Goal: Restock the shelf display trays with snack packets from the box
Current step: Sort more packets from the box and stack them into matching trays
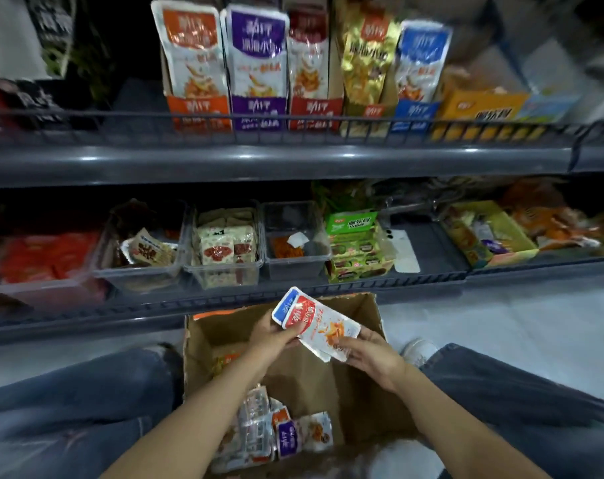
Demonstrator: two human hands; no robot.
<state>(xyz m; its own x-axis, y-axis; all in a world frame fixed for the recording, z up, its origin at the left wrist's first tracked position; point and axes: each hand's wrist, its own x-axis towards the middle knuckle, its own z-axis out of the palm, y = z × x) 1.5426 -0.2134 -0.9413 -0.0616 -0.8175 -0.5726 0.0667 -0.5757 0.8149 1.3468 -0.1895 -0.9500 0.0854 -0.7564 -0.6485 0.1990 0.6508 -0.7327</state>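
Dark shelving (276, 160): the upper display trays (259, 112) stand nearly full, so restocking is judged well advanced. The pale floor (501, 323) carries the cardboard box (366, 316), largely emptied, with loose snack packets (276, 433) left at its near end. The left hand (272, 337) and right hand (373, 350) pinch a small stack of packets (321, 326) above the box.

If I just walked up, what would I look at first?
Probably the snack packets, red on top, that the left hand and right hand hold together just above the open cardboard box. Next, the row of tall colourful packets standing in display trays on the upper shelf.
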